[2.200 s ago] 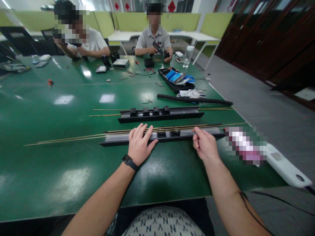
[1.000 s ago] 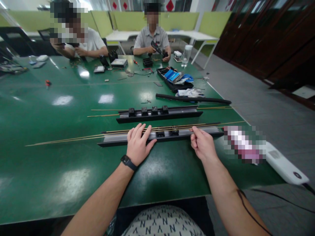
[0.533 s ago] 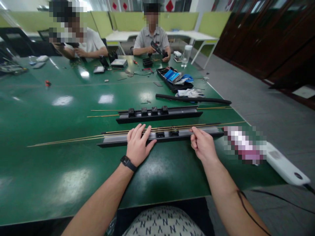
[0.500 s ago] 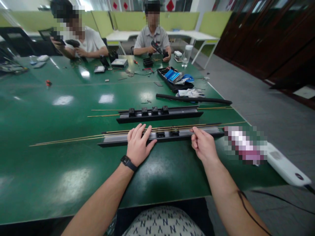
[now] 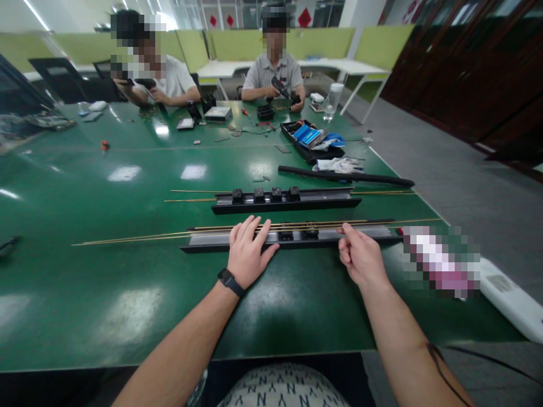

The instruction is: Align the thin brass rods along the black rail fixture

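- While the L hand (image 5: 250,251) lies palm-down across the near black channel (image 5: 207,240), its fingers are loosely spread, thumb by the near edge; grips nothing, just rests over the brass rods (image 5: 127,239).
- R hand (image 5: 360,254): thumb & forefinger closed, apparently pinching a rod over the R part of near black channel; other fingers curled.
- Brass rods: run lengthwise over near black channel, sticking out past both ends, esp. L.
- Two black blocks (image 5: 310,229): in near black channel, btwn the hands.
- Far black channel (image 5: 331,204): just beyond near black channel, approx. parallel, w/ four black cubes (image 5: 258,195) in a row.
- Further beyond near black channel: black tube (image 5: 352,176), white gloves (image 5: 339,165), black tray (image 5: 292,135) w/ blue packet (image 5: 307,135).
- R of near black channel: white device (image 5: 509,294).
- Well beyond near black channel: seated co-worker (image 5: 271,73) w/ power drill (image 5: 279,86).
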Action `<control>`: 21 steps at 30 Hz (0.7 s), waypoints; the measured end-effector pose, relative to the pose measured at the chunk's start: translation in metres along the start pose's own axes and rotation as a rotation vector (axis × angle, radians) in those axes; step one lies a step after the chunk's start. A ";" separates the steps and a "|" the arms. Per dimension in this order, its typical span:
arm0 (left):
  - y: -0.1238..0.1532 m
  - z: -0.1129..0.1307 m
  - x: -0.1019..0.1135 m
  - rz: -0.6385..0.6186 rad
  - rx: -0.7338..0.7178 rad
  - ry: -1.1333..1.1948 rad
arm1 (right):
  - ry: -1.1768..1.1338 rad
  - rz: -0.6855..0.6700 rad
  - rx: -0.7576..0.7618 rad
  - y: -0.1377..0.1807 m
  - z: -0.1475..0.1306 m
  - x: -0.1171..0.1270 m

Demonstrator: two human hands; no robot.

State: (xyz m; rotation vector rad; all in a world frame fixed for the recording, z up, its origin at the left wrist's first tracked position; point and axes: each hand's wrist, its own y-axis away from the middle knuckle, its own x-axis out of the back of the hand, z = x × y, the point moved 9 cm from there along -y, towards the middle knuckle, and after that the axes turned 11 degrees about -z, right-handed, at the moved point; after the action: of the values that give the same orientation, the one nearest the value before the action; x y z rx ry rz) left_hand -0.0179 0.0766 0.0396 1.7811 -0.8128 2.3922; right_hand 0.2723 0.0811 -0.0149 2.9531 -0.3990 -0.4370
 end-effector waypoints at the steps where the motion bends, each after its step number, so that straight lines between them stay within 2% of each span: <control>1: 0.000 0.000 0.000 -0.002 0.000 0.000 | -0.001 -0.002 -0.001 0.000 0.000 0.000; 21: 0.000 -0.001 -0.002 0.008 0.007 -0.009 | 0.001 -0.001 0.005 -0.001 0.001 0.000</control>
State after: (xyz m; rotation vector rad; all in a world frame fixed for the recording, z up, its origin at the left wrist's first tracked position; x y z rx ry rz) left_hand -0.0180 0.0769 0.0377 1.7956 -0.8158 2.3967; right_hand 0.2717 0.0822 -0.0163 2.9589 -0.3986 -0.4351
